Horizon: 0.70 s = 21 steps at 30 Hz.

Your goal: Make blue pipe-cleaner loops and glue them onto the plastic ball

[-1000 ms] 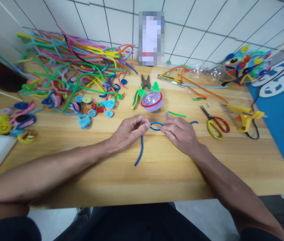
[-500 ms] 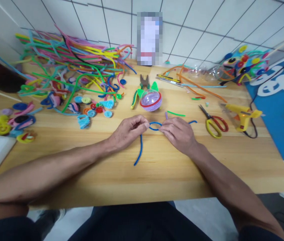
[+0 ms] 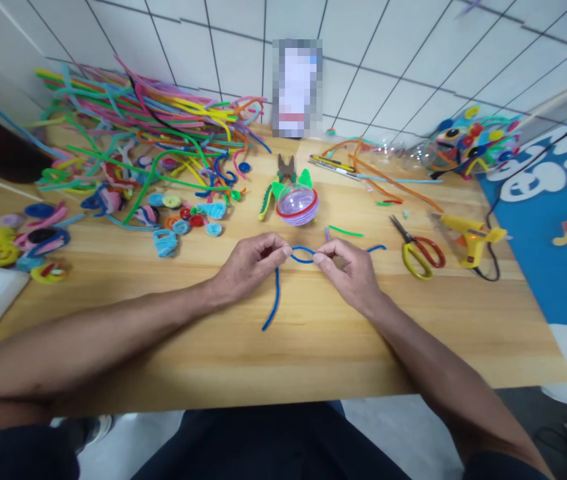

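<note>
at the centre of the frame, a blue fuzzy loop (image 3: 302, 249) is pinched between thumb and finger on both sides, the left hand's (image 3: 249, 268) grip on one edge, the right hand's (image 3: 349, 270) on the other. a clear ball with purple coils (image 3: 297, 205) sits just above it on the bench (image 3: 343, 353), pliers (image 3: 286, 168) partly behind. a short green piece (image 3: 346, 231) lies near the right hand; scissors (image 3: 416, 252) and a yellow glue gun (image 3: 471, 239) lie right of centre. heaped fuzzy stems (image 3: 163, 110) crowd the upper left.
</note>
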Tool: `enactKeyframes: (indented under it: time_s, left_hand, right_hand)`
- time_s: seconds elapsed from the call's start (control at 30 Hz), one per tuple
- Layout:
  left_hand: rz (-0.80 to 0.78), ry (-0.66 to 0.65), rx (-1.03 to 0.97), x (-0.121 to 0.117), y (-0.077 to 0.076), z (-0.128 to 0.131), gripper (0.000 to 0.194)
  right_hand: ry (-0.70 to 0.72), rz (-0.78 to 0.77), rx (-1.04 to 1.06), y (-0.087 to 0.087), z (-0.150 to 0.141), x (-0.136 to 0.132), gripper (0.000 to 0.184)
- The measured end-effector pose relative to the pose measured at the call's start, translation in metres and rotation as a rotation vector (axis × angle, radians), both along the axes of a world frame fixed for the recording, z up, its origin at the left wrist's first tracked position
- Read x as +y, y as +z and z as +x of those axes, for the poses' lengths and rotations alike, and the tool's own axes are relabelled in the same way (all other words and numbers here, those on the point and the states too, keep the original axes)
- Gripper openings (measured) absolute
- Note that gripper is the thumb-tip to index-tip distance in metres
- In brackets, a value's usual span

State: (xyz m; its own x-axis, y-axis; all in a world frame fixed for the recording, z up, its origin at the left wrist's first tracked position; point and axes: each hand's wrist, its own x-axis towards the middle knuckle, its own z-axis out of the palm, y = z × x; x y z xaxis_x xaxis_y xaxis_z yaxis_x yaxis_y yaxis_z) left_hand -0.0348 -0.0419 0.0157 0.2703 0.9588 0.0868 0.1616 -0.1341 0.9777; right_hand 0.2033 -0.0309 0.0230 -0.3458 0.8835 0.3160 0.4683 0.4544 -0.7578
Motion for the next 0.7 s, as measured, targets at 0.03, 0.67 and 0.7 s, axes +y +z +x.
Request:
enactKeyframes:
  time_s: [0.03, 0.67, 0.7]
  left_hand:
    - [-0.006, -0.010, -0.003, -0.0002, 0.0012, -0.0002, 0.033]
    - [-0.095, -0.153, -0.049, 0.0062, 0.0050, -0.0025, 0.034]
    - [-0.092, -0.155, -0.050, 0.0064, 0.0050, -0.0025, 0.033]
  right_hand:
    - [-0.004, -0.039, 0.011, 0.0007, -0.0004, -0.0002, 0.017]
    - [-0.028, -0.288, 0.099, 0.0036, -0.0001, -0.0022, 0.027]
    - [-0.037, -0.297, 0.106, 0.0035, 0.0000, -0.0021, 0.028]
